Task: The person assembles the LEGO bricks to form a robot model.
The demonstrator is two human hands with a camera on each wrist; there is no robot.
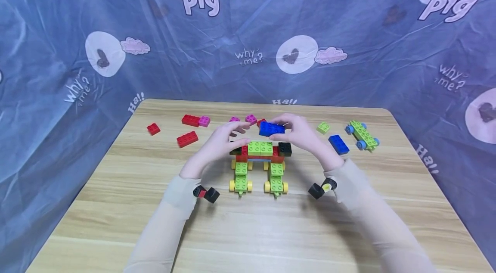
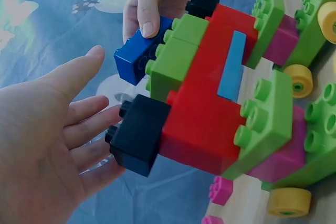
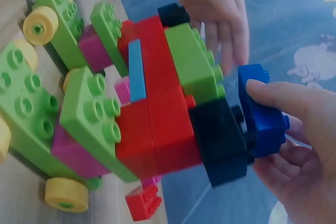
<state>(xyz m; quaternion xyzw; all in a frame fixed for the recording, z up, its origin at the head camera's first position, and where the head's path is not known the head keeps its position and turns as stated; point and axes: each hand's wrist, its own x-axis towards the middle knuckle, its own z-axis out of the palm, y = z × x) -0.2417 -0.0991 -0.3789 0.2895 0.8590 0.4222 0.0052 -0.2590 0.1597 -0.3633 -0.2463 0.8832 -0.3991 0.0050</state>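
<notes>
My right hand pinches a blue brick between thumb and fingers. It is held just above two lime green bricks on top of a built model; whether it touches their studs I cannot tell. Beside the model's left end is my left hand, its fingers extended and holding nothing, close to a black brick. Another black brick sits at the right end. Red bricks form the crosspiece, with a light blue piece underneath. Two green bases with yellow wheels carry everything.
Loose red bricks and pink bricks lie at the back left of the wooden table. On the right are a second blue brick, a small green brick and a green base with blue wheels.
</notes>
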